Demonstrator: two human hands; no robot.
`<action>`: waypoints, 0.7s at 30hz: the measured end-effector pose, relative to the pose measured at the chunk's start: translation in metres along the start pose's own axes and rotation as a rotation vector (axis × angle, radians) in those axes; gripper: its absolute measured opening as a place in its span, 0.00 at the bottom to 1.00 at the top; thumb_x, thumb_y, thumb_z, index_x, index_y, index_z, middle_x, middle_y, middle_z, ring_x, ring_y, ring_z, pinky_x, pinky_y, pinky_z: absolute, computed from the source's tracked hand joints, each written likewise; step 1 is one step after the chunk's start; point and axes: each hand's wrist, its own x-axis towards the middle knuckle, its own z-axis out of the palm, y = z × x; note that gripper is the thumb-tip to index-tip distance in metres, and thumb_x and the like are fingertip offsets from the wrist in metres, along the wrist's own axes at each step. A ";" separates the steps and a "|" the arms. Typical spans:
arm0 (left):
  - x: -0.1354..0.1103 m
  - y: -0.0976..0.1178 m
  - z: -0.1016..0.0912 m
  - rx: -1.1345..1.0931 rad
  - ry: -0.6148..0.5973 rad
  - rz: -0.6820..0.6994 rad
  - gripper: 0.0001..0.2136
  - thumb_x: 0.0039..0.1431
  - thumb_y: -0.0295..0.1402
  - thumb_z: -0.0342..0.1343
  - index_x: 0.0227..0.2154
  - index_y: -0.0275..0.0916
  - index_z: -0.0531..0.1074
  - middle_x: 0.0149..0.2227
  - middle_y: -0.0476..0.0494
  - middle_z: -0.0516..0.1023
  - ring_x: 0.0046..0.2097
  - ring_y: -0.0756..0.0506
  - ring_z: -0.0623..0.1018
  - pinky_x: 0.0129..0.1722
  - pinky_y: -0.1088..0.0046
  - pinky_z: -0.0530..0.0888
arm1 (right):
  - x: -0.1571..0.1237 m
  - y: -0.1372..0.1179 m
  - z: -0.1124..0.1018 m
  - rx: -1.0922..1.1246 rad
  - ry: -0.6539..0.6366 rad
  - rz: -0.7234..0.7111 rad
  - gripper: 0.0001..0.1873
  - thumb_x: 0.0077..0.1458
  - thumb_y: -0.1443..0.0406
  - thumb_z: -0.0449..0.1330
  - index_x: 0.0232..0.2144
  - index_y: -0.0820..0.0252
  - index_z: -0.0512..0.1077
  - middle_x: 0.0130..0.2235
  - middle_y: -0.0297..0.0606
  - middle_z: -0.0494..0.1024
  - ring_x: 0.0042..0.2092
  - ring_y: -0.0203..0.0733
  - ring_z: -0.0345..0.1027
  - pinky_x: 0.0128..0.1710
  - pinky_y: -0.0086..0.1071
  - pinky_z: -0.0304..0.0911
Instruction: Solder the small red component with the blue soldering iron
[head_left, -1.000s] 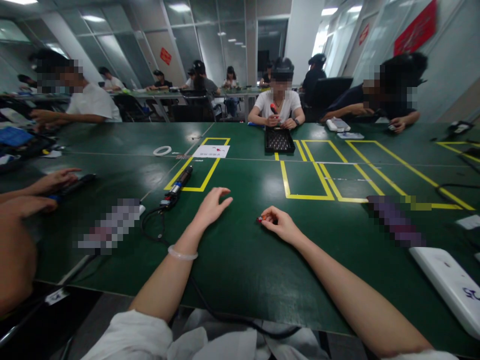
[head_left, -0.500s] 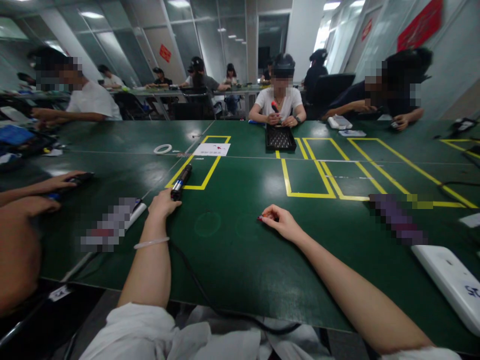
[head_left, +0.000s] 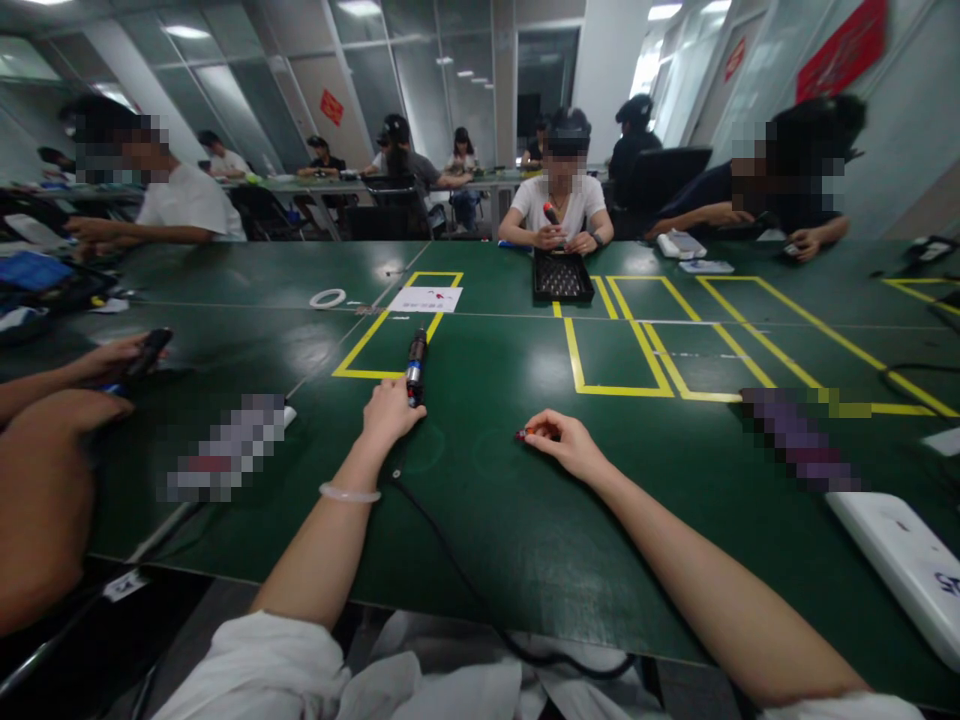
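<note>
My left hand [head_left: 391, 410] is closed around the near end of an electric screwdriver [head_left: 415, 362], a dark cylinder with a silver and blue band. Its thin tip points away from me, toward the white sheet [head_left: 427, 299]. Just above the green tabletop, my right hand [head_left: 564, 440] pinches a small red piece [head_left: 521, 435] between thumb and fingertips; its exact kind is too small to make out. A black cable [head_left: 442, 540] runs from near my left wrist over the table edge, its end lying loose on the surface.
Yellow tape outlines [head_left: 622, 391] mark the green table [head_left: 480, 560]. A white power strip [head_left: 896, 560] lies at right, a tape ring [head_left: 328, 299] at far left. Opposite, a person works over a black tray [head_left: 562, 278]. At left, a co-worker's hand holds a dark tool [head_left: 150, 352].
My left hand has moved right with the screwdriver, which now points more directly away from me. My right hand stays in place. The co-worker's tool at left has shifted slightly and tilted up.
</note>
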 end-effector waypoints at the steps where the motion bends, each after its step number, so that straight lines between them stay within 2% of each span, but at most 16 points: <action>1: -0.005 0.010 0.001 -0.007 0.008 0.041 0.28 0.52 0.43 0.56 0.55 0.40 0.63 0.51 0.35 0.68 0.52 0.37 0.70 0.46 0.63 0.72 | 0.000 0.000 0.000 -0.003 0.006 -0.003 0.14 0.51 0.57 0.64 0.35 0.62 0.72 0.27 0.32 0.71 0.27 0.34 0.61 0.28 0.28 0.57; 8: -0.044 0.077 0.008 -0.034 0.042 0.328 0.29 0.53 0.42 0.56 0.58 0.41 0.59 0.52 0.37 0.67 0.51 0.39 0.69 0.43 0.65 0.72 | 0.001 0.003 -0.001 0.036 0.048 -0.030 0.16 0.51 0.56 0.63 0.38 0.61 0.71 0.30 0.34 0.73 0.28 0.34 0.63 0.29 0.29 0.60; 12: -0.066 0.106 0.009 -0.064 0.034 0.451 0.30 0.54 0.42 0.56 0.59 0.41 0.57 0.52 0.38 0.66 0.51 0.39 0.68 0.44 0.66 0.72 | 0.001 0.005 -0.001 0.038 0.074 -0.041 0.16 0.51 0.56 0.64 0.37 0.60 0.70 0.30 0.34 0.73 0.29 0.35 0.64 0.30 0.29 0.62; 16: -0.079 0.120 0.008 -0.094 0.014 0.516 0.29 0.54 0.40 0.55 0.58 0.40 0.56 0.53 0.38 0.66 0.52 0.40 0.67 0.46 0.66 0.71 | 0.000 0.005 -0.001 -0.020 0.076 -0.055 0.15 0.52 0.55 0.63 0.34 0.60 0.69 0.29 0.33 0.73 0.27 0.34 0.63 0.29 0.29 0.61; 21: -0.082 0.122 0.007 -0.112 -0.008 0.530 0.29 0.55 0.39 0.55 0.59 0.41 0.56 0.54 0.39 0.66 0.53 0.41 0.67 0.47 0.67 0.71 | 0.000 0.004 0.000 -0.066 0.082 -0.086 0.15 0.53 0.55 0.62 0.34 0.59 0.69 0.28 0.32 0.72 0.27 0.35 0.63 0.29 0.29 0.61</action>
